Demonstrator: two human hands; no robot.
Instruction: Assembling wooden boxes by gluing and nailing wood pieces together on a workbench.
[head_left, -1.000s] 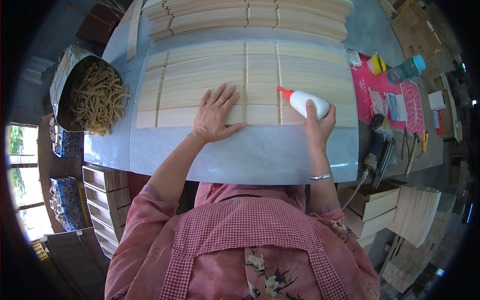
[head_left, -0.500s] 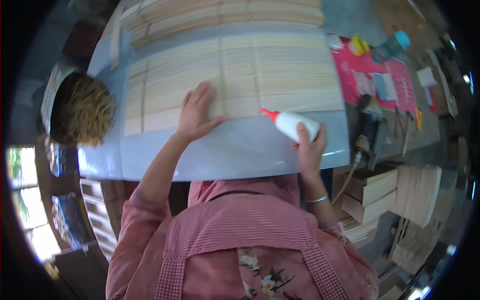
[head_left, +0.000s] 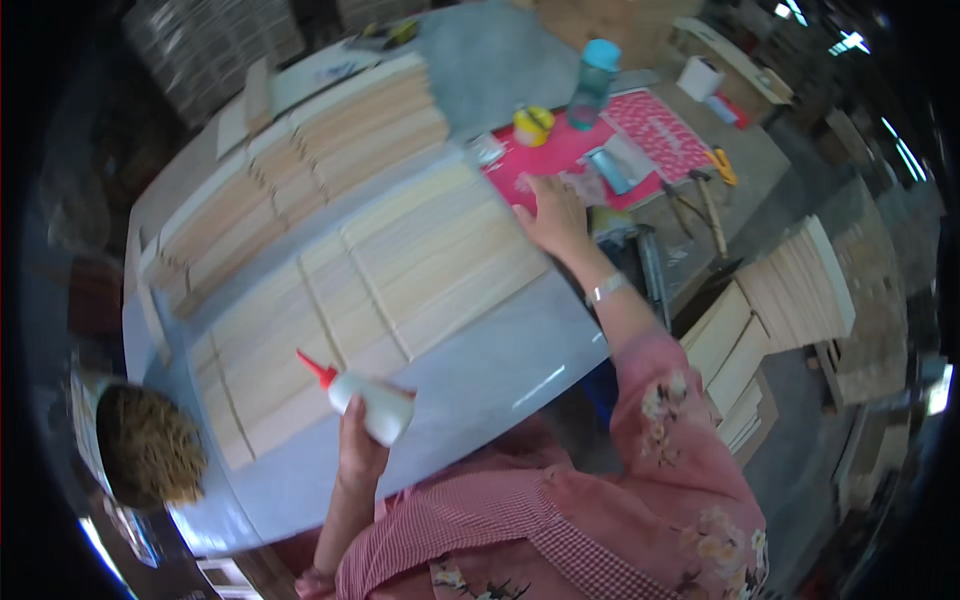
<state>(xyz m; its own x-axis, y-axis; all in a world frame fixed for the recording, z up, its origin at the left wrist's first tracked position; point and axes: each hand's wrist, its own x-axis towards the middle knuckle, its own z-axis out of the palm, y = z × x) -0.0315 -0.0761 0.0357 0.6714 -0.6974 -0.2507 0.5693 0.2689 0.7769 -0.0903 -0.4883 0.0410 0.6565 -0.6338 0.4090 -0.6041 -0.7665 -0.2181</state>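
Note:
My left hand (head_left: pixel 358 445) is wrapped round a white glue bottle (head_left: pixel 378 408) with a red pointed nozzle. The tilted bottle is over the near edge of pale wooden boards (head_left: pixel 440 250), laid side by side with grooves running across them. Past the boards' right end, my right hand (head_left: pixel 558 215) stretches over a pink printed sheet (head_left: pixel 655 130), thumb and fingers apart. Nothing shows in its grasp. Nearest to its fingers lie a crumpled clear wrapper (head_left: pixel 588 187) and a small pale-blue packet (head_left: pixel 610 170).
Stacked grooved wood strips (head_left: pixel 300 150) stand behind the boards. A tub of wood pieces (head_left: pixel 150 445) is at the left. On the right are a teal-capped bottle (head_left: pixel 592 85), a yellow container (head_left: pixel 533 126), a hammer (head_left: pixel 710 212) and stacked boards (head_left: pixel 795 285).
The glue bottle has passed from my right hand to my left. My right hand has moved out to the pink sheet. The view has turned toward the right.

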